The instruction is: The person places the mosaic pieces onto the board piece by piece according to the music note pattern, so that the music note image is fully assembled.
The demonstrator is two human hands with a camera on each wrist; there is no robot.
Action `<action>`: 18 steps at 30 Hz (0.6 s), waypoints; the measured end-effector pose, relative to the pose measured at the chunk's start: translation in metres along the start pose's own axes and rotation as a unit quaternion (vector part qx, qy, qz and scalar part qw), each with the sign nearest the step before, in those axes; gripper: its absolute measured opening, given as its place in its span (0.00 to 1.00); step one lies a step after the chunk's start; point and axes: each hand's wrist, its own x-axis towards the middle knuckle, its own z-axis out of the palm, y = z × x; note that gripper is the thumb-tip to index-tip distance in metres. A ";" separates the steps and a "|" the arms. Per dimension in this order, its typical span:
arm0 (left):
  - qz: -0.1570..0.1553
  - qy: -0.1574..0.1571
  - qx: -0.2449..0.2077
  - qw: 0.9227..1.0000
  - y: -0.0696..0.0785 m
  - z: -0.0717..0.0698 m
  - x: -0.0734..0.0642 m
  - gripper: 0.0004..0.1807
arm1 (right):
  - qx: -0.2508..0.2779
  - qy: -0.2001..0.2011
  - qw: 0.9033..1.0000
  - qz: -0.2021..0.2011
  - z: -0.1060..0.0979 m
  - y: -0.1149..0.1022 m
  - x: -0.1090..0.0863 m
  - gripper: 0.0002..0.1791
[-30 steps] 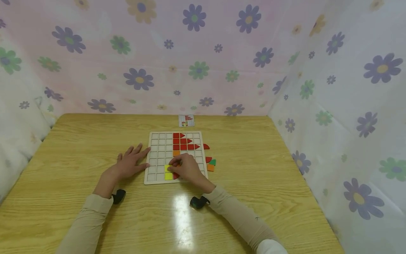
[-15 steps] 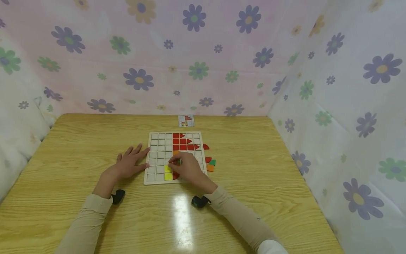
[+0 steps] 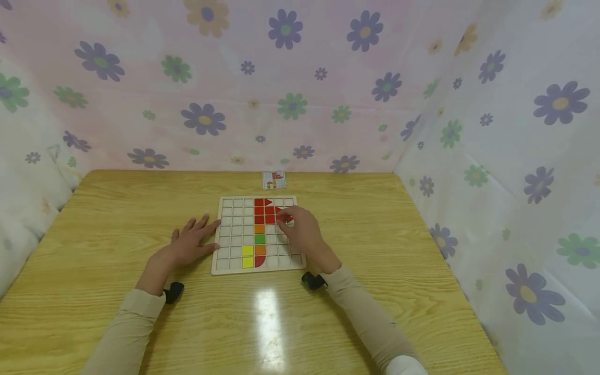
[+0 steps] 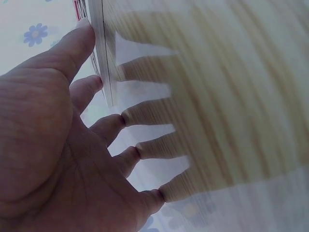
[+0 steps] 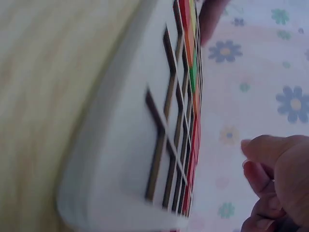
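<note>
A pale wooden grid board [image 3: 227,252] lies in the middle of the table. It bears red squares [image 3: 260,210], a red triangle [image 3: 268,202], orange squares [image 3: 260,229], a green square [image 3: 260,239], yellow squares [image 3: 247,251] and a red rounded piece [image 3: 260,261]. My left hand [image 3: 189,245] is spread flat on the table, thumb and index fingertip right at the board's left edge [image 4: 108,63]. Over the board's right side hovers my right hand [image 3: 307,234], fingers loosely bent, covering some red pieces. In the right wrist view no piece shows between thumb and fingers [image 5: 265,159].
A small picture card [image 3: 274,180] with a coloured grid design lies beyond the board. The wooden table [image 3: 375,224] meets flowered cloth walls [image 3: 292,107] at the back and sides. Black wrist cameras [image 3: 174,292] sit under both wrists.
My right hand has moved away from the yellow squares, right and farther back over the board. The green and lower orange squares now show; the loose pieces at the right are hidden. My left hand stays put.
</note>
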 end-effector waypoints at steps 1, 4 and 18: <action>0.000 0.001 0.000 1.000 0.000 0.000 0.000 0.39 | -0.005 0.004 1.000 0.015 -0.003 0.005 0.001 0.10; 0.000 0.001 -0.002 1.000 -0.001 0.001 0.000 0.39 | -0.030 0.008 0.997 0.076 -0.008 0.021 0.003 0.12; 0.006 0.007 0.003 1.000 -0.003 0.002 0.002 0.38 | 0.010 -0.057 0.980 0.190 -0.019 0.049 0.006 0.14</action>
